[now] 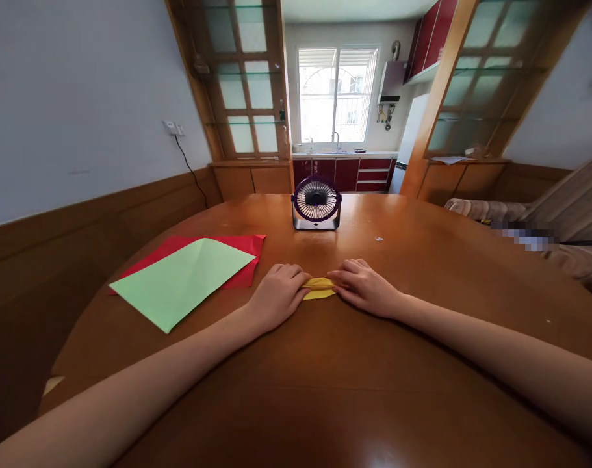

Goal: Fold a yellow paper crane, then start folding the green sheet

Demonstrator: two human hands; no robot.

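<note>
Round wooden table (422,312), broad and glossy, reddish-brown, grain faintly streaked, a pale glare near the bottom edge. Beyond it, wood-panelled lower walls, grey plaster above, glass-paned wooden cabinets framing a kitchen doorway with a bright window.

On the table's left part, a sheet of red paper (249,246), flat and matte, mostly covered by a sheet of light green paper (179,279) lying skewed on top, a soft diagonal crease across it, one corner pointing toward the near table edge.

At the far middle of the table, a small desk fan (316,203), upright: round dark-purple wire grille, silvery squared base, faintly mirrored in the varnish.

Nearer, two bare forearms stretched in from the lower corners. Left hand (276,294) palm down, fingers curled and pressed onto the left end of the yellow paper. Right hand (364,286) likewise palm down, fingers together and flattened on the right end. Hands close, fingertips nearly meeting.

Between and under them, the yellow folded paper (320,288): small, narrow, several layers thick, pointed toward the right, lying flat on the wood at the table's centre, in front of the fan and just right of the green sheet's corner. Only the middle strip exposed; ends hidden beneath the fingers.
</note>
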